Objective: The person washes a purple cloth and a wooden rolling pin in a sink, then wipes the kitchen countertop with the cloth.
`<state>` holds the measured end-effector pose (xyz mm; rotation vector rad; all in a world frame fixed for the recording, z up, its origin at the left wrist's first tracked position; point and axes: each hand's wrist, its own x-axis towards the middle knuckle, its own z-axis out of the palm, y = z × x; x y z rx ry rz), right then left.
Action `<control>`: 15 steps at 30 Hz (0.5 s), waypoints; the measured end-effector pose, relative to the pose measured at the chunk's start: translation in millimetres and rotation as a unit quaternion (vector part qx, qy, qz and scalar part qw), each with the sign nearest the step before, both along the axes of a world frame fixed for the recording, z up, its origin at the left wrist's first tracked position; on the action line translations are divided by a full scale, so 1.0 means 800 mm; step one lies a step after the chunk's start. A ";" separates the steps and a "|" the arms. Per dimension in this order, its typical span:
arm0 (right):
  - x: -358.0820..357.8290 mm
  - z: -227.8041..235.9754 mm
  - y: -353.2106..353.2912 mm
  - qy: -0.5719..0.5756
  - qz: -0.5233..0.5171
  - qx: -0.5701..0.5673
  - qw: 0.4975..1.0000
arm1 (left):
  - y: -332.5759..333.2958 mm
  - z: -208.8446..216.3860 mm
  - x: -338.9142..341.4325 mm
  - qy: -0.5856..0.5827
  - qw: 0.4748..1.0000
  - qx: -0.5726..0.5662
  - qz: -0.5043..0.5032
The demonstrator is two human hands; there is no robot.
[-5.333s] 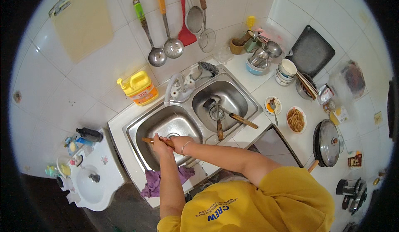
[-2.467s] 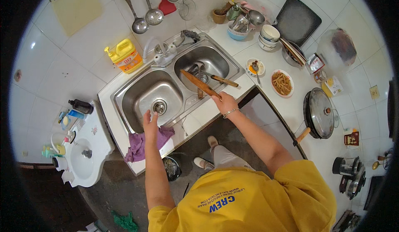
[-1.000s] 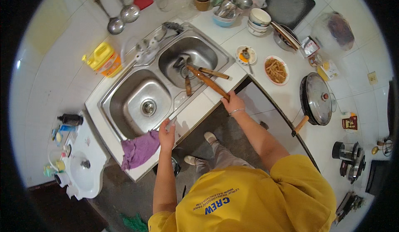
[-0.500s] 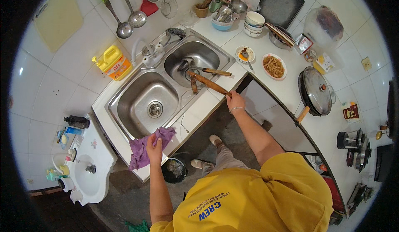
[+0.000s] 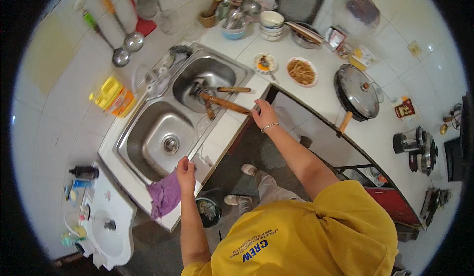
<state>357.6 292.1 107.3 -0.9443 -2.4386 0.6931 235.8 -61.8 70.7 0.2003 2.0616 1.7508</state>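
A crumpled purple cloth lies on the front left corner of the counter, draped to its edge. My left hand is above its upper corner, fingers a little apart. To the right, my right hand is at the end of a long wooden handle, with thumb and fingers spread around it and not wrapped on it. That handle reaches from the right sink bowl out over the counter edge. Also in this bowl are another wooden-handled tool and a shorter wooden handle; their dark heads are hard to make out.
Left sink bowl has a drain. A yellow jug stands behind it. On the right counter are a plate of shredded food, a small dish with a spoon and a lidded pan. A bin sits below the counter.
My left hand has loosened from the cloth, which now lies flatter on the counter. My right hand's fingers have opened at the handle's end. The whole view has shifted.
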 end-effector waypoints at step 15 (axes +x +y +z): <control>0.056 0.041 0.354 -0.272 -0.022 -0.020 0.962 | 0.318 0.084 0.078 0.297 0.904 -0.196 -0.238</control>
